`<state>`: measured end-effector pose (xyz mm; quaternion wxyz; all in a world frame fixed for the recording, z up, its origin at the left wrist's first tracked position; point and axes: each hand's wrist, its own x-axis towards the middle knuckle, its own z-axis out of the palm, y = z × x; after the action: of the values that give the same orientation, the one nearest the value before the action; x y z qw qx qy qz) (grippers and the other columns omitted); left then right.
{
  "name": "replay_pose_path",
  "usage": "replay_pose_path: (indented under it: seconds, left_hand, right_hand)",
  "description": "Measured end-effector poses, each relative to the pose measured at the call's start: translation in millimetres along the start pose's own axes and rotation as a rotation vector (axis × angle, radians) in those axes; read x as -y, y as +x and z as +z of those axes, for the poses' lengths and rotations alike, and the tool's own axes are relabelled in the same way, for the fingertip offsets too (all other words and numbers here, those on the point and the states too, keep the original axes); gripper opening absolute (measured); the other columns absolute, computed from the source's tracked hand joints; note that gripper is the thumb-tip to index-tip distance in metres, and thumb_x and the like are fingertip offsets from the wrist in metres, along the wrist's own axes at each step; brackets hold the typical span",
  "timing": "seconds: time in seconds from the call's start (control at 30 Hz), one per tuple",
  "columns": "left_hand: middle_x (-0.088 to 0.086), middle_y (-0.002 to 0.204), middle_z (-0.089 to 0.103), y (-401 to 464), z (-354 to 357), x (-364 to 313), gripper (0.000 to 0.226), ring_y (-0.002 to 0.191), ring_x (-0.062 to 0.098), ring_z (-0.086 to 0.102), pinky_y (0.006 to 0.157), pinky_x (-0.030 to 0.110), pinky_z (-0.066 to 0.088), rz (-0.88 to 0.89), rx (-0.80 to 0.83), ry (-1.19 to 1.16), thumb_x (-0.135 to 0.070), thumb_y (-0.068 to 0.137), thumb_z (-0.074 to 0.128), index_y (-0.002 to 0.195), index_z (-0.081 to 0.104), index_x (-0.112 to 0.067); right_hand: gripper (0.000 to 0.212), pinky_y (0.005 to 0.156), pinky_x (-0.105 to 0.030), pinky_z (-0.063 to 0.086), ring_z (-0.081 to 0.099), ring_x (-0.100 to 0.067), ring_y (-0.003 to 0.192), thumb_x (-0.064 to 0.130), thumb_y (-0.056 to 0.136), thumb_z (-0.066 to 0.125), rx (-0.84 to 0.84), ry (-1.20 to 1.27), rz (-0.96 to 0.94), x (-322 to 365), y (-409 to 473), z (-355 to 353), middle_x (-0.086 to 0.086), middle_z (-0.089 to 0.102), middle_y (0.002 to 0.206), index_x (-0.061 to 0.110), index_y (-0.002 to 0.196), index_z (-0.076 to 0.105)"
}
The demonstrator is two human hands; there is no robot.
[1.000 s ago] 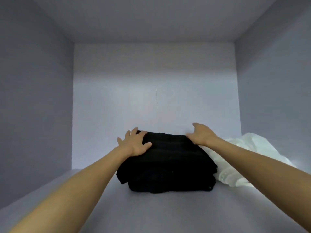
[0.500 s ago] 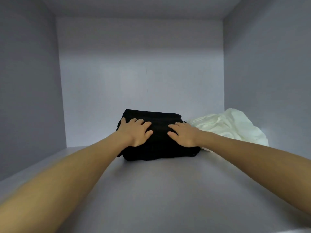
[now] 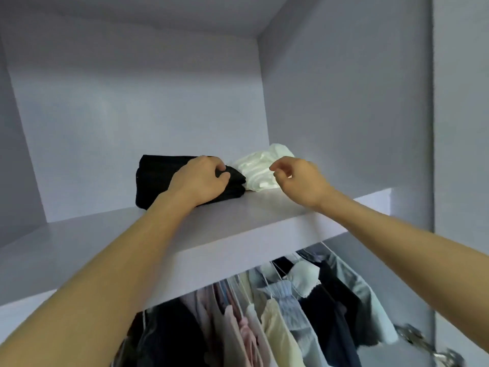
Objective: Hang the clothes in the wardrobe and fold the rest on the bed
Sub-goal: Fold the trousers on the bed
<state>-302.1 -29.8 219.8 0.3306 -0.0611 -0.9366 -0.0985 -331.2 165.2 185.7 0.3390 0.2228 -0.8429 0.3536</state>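
A folded black garment (image 3: 156, 178) lies on the upper wardrobe shelf (image 3: 238, 234), near the back wall. My left hand (image 3: 198, 181) lies over its right end, fingers and thumb curled round the fabric edge. A crumpled white garment (image 3: 259, 168) sits right beside the black one, touching it. In front of the white garment my right hand (image 3: 299, 178) hovers above the shelf, its fingers loosely curled and holding nothing.
Below the shelf several clothes (image 3: 277, 313) hang close together on hangers: dark, pink, cream, pale blue and grey. The wardrobe's right side wall (image 3: 344, 102) stands close to the white garment. A metal hinge (image 3: 423, 343) shows at the lower right.
The view has pulled back and down, so the shelf edge and hanging clothes now show. My right hand has lifted off the black garment; my left has slid to its right end.
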Motion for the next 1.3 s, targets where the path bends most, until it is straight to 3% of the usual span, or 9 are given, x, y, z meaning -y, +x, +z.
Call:
replay_pose_path:
  seconds: [0.07,0.17,0.27,0.33,0.5,0.7,0.93,1.17,1.3]
  left_hand:
    - [0.004,0.121,0.058,-27,6,-37,0.030,0.110,0.024,0.053,0.087,0.035,0.044,0.045,-0.102,-0.066,-0.029,0.094,0.048,0.119,0.060,-0.017]
    - [0.006,0.121,0.058,-79,25,-103,0.030,0.111,0.026,0.053,0.091,0.039,0.043,0.131,-0.203,-0.220,-0.025,0.094,0.048,0.120,0.059,-0.016]
    - [0.005,0.124,0.058,-143,59,-170,0.031,0.113,0.025,0.051,0.094,0.037,0.040,0.190,-0.163,-0.410,-0.023,0.094,0.048,0.123,0.057,-0.016]
    - [0.005,0.121,0.060,-189,83,-208,0.030,0.111,0.025,0.053,0.092,0.036,0.040,0.199,-0.109,-0.527,-0.022,0.093,0.050,0.121,0.059,-0.014]
    - [0.007,0.118,0.062,-334,141,-342,0.028,0.109,0.027,0.056,0.091,0.033,0.040,0.315,0.252,-0.729,-0.018,0.090,0.054,0.116,0.062,-0.011]
    - [0.001,0.120,0.059,-487,157,-488,0.028,0.109,0.021,0.056,0.090,0.030,0.043,0.683,0.740,-0.884,-0.023,0.092,0.051,0.118,0.060,-0.016]
    - [0.003,0.121,0.058,-642,110,-622,0.028,0.109,0.022,0.056,0.087,0.027,0.040,1.263,1.054,-1.001,-0.020,0.092,0.050,0.118,0.059,-0.013]
    - [0.000,0.122,0.056,-780,41,-639,0.030,0.109,0.018,0.055,0.087,0.028,0.042,1.815,1.290,-1.001,-0.023,0.094,0.047,0.122,0.056,-0.017]
    - [0.002,0.123,0.056,-833,8,-621,0.031,0.109,0.018,0.055,0.089,0.027,0.042,2.008,1.387,-0.977,-0.023,0.094,0.048,0.123,0.056,-0.016]
  right_hand:
    - [0.027,0.087,-0.032,0.046,0.059,-0.020,0.098,0.014,0.092,0.042,-0.069,0.001,0.037,-6,-42,-34,0.000,0.068,0.103,0.018,0.109,0.063]
    - [0.027,0.084,-0.031,0.046,0.060,-0.021,0.094,0.012,0.091,0.043,-0.107,-0.046,0.146,-20,-113,-87,-0.002,0.070,0.096,0.018,0.106,0.064]
    - [0.026,0.088,-0.035,0.047,0.062,-0.026,0.095,0.011,0.092,0.044,-0.151,-0.098,0.274,-41,-192,-135,-0.007,0.071,0.099,0.015,0.107,0.065]
    - [0.025,0.085,-0.031,0.047,0.062,-0.023,0.093,0.012,0.092,0.045,-0.184,-0.112,0.363,-55,-250,-162,-0.006,0.070,0.098,0.015,0.106,0.065]
    - [0.024,0.079,-0.023,0.044,0.063,-0.017,0.093,0.013,0.093,0.046,-0.150,-0.245,0.682,-74,-446,-246,-0.001,0.070,0.100,0.016,0.108,0.064]
    - [0.024,0.089,-0.044,0.046,0.063,-0.033,0.099,0.011,0.094,0.048,-0.323,-0.393,1.181,-51,-651,-338,-0.015,0.069,0.104,0.007,0.110,0.064]
    - [0.028,0.083,-0.024,0.041,0.061,-0.023,0.104,0.011,0.093,0.045,-0.696,-0.636,1.652,51,-816,-400,-0.004,0.068,0.110,0.012,0.115,0.063]
    - [0.030,0.089,-0.031,0.044,0.059,-0.021,0.104,0.011,0.092,0.041,-1.144,-0.703,2.011,175,-899,-365,-0.005,0.067,0.111,0.012,0.113,0.063]
    - [0.030,0.083,-0.025,0.042,0.059,-0.017,0.103,0.015,0.094,0.041,-1.305,-0.709,2.087,232,-926,-331,-0.002,0.066,0.111,0.012,0.115,0.062]
